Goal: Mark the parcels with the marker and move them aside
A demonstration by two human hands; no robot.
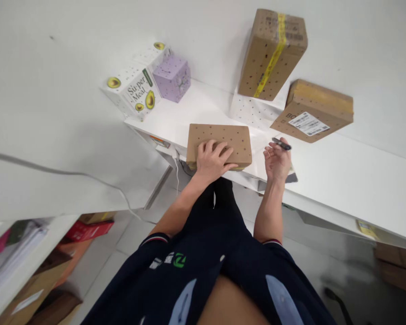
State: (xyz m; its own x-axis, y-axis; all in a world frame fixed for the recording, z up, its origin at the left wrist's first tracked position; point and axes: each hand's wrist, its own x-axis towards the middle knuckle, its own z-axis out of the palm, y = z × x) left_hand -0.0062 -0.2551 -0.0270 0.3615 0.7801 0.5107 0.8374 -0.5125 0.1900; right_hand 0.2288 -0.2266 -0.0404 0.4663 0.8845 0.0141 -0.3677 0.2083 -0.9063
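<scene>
A brown cardboard box point(238, 137) printed with small dark dots sits at the front edge of the white table. My left hand point(212, 158) lies on top of it, fingers spread and the thumb along its near edge. To the right of the box, my right hand point(278, 163) is raised over the table with its palm turned up. A dark pen point(282, 144) is held between its thumb and fingers. Partly covered by the right wrist is a flat item with a dark edge point(292, 177), whose kind I cannot make out.
Two taped cardboard boxes, one upright point(274, 56) and one labelled point(314, 110), stand at the back beside a white dotted package point(252, 110). At the left are a Super Meal carton point(137, 90) and a purple box point(172, 77). A cable point(88, 175) hangs at the left.
</scene>
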